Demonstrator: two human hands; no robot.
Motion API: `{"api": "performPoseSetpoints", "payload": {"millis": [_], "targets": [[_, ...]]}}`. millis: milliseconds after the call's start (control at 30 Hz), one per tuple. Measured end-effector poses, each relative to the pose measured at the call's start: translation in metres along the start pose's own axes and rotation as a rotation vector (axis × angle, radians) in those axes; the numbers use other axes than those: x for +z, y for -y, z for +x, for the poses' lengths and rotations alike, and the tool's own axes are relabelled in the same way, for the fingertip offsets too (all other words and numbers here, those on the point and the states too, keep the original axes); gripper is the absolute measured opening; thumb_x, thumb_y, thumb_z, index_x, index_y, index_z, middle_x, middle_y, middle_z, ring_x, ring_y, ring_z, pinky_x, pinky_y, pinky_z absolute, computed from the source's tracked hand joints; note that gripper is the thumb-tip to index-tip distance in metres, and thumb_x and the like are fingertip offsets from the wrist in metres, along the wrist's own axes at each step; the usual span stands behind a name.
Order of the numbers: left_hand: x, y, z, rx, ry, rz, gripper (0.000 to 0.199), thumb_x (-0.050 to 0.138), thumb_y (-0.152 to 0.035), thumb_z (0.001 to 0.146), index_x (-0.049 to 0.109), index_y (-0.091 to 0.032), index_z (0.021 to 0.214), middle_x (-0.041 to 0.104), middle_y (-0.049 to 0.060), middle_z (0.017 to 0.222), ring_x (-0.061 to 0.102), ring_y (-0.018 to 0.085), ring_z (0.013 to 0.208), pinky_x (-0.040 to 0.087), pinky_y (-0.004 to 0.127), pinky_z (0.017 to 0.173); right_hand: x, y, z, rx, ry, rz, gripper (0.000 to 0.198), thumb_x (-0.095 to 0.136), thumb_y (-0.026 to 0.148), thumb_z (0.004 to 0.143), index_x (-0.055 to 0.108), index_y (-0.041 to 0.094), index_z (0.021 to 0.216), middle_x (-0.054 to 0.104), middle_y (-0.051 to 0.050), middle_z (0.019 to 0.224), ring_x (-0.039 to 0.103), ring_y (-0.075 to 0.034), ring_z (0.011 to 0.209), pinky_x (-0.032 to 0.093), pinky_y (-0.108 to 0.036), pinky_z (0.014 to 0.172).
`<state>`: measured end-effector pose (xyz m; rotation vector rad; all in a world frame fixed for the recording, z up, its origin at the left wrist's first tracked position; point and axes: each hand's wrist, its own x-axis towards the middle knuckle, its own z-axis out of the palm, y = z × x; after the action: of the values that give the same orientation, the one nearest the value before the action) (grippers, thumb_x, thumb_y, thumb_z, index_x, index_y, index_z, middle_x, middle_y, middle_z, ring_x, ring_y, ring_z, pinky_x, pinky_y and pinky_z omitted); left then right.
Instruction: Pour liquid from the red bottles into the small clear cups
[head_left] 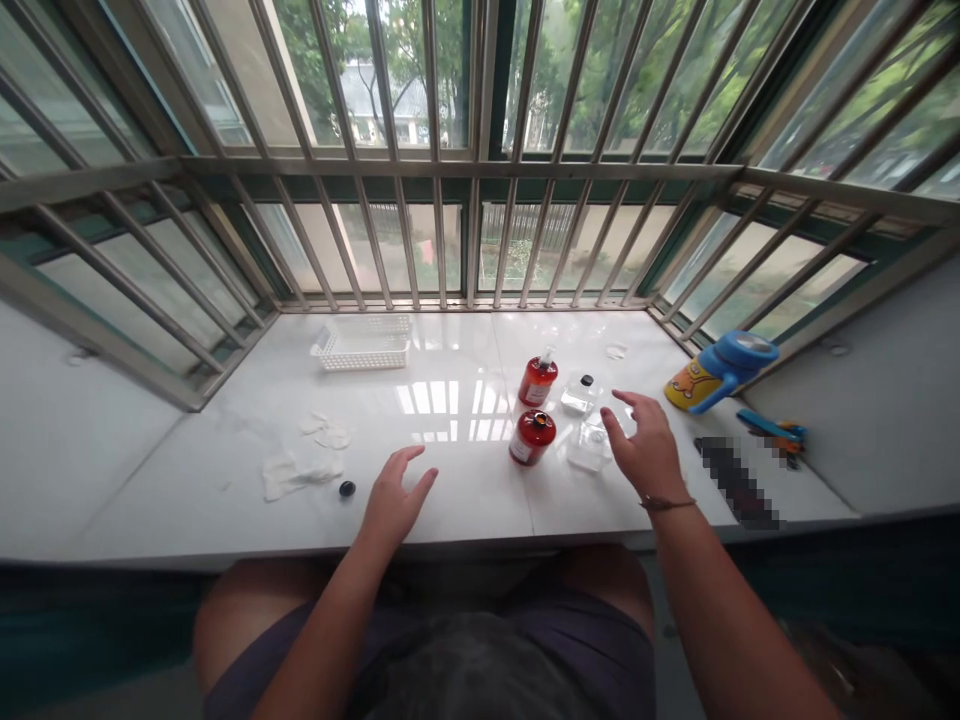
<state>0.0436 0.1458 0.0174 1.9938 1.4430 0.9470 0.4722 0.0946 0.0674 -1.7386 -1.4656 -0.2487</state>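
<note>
Above the front part of the white ledge, my left hand (394, 500) is open and holds nothing, its thumb and fingers apart. A small black cap (346, 489) lies to its left. My right hand (643, 440), also open and with nothing in it, is just right of two clear bottles. One clear bottle (577, 398) wears a black cap; the nearer clear bottle (589, 450) shows no dark cap. Left of these, a red bottle without a pump (531, 440) stands upright with its neck uncovered. Behind it is a red pump bottle (538, 380) with a clear pump top.
A white plastic basket (364, 350) sits at the back left. Crumpled tissues (304, 475) lie at left. On the right are a tilted blue-and-yellow flask (712, 375), a blue-and-orange tool (772, 430) and a blurred-out dark object (739, 482). Metal window bars (472, 240) enclose the ledge.
</note>
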Motion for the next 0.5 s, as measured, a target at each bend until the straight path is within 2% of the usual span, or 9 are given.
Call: {"api": "performPoseSetpoints", "payload": {"millis": [100, 200, 333, 400, 500], "targets": [[0.002, -0.001, -0.003, 0.006, 0.023, -0.01, 0.036, 0.064, -0.045, 0.1, 0.068, -0.025, 0.129, 0.071, 0.008, 0.135, 0.068, 0.028, 0.129, 0.054, 0.047, 0.115, 0.009, 0.003, 0.028, -0.004, 0.079, -0.007, 0.043, 0.055, 0.052, 0.103, 0.066, 0.022, 0.131, 0.07, -0.016, 0.126, 0.064, -0.034, 0.12, 0.054, -0.054, 0.105], [0.003, -0.006, -0.004, -0.007, 0.062, -0.019, 0.035, 0.062, -0.044, 0.101, 0.067, -0.025, 0.13, 0.071, 0.008, 0.137, 0.067, 0.028, 0.13, 0.055, 0.046, 0.113, 0.023, 0.01, 0.058, 0.027, 0.217, -0.026, 0.046, 0.057, 0.052, 0.102, 0.066, 0.019, 0.133, 0.069, -0.018, 0.128, 0.065, -0.033, 0.114, 0.052, -0.052, 0.106], [0.004, -0.011, -0.006, -0.005, 0.087, -0.027, 0.034, 0.061, -0.044, 0.101, 0.068, -0.026, 0.128, 0.071, 0.007, 0.136, 0.068, 0.028, 0.129, 0.057, 0.044, 0.11, 0.052, 0.022, 0.096, 0.052, 0.344, -0.04, 0.053, 0.065, 0.054, 0.097, 0.065, 0.018, 0.135, 0.071, -0.015, 0.122, 0.068, -0.026, 0.096, 0.055, -0.04, 0.088], [0.004, -0.013, -0.007, -0.005, 0.096, -0.029, 0.033, 0.061, -0.043, 0.101, 0.068, -0.025, 0.128, 0.072, 0.007, 0.135, 0.069, 0.028, 0.128, 0.058, 0.044, 0.109, 0.067, 0.027, 0.113, 0.061, 0.397, -0.052, 0.049, 0.072, 0.054, 0.093, 0.068, 0.019, 0.127, 0.073, -0.011, 0.108, 0.066, -0.024, 0.089, 0.052, -0.035, 0.081], [0.004, -0.013, -0.008, -0.002, 0.108, -0.037, 0.032, 0.061, -0.043, 0.101, 0.07, -0.025, 0.126, 0.072, 0.007, 0.134, 0.069, 0.027, 0.128, 0.058, 0.042, 0.107, 0.083, 0.035, 0.136, 0.08, 0.438, -0.057, 0.033, 0.066, 0.053, 0.098, 0.071, 0.02, 0.103, 0.073, -0.007, 0.089, 0.062, -0.021, 0.079, 0.045, -0.032, 0.073]]}}
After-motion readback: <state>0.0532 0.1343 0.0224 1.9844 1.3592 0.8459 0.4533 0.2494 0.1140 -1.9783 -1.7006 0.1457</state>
